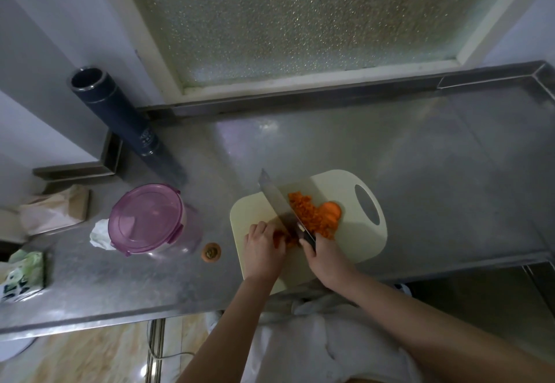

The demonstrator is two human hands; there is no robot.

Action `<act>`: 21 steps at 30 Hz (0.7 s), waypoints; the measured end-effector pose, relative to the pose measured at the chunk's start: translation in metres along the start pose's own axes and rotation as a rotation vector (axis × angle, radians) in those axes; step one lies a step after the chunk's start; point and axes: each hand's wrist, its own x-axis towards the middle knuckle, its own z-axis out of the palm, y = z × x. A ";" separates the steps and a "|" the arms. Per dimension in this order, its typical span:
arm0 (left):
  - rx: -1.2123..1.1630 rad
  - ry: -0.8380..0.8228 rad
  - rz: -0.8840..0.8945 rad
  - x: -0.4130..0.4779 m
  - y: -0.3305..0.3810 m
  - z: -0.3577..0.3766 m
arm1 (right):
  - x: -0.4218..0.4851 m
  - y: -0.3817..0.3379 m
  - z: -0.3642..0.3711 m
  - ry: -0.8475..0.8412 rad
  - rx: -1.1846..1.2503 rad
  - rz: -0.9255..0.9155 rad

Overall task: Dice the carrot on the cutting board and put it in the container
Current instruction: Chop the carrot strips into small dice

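**Q:** State of each grip?

**A:** The right grip (326,258) is wrapped round the dark handle of the steel kitchen knife (277,200). The left grip (264,247), fingers curled, holds down the orange carrot pieces (280,237) on the cream plastic cutting board (357,241).

**Q:** Carrot location?

**A:** The diced carrot pile (312,217) lies just beyond the right grip, against the blade. The purple-lidded round clear container (147,217) stands on the steel surface (420,172), well left of the left grip.
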 end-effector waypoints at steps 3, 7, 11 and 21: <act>-0.046 -0.046 0.003 0.003 -0.002 -0.006 | -0.001 0.003 -0.005 -0.032 0.089 0.047; -0.008 -0.176 0.130 0.000 -0.014 -0.011 | 0.004 0.007 -0.012 -0.062 0.057 0.055; 0.090 -0.219 0.180 -0.005 -0.021 -0.012 | 0.007 0.011 -0.017 -0.040 0.063 0.065; 0.072 -0.088 0.150 -0.010 -0.013 -0.002 | -0.004 0.003 -0.024 -0.026 0.086 0.029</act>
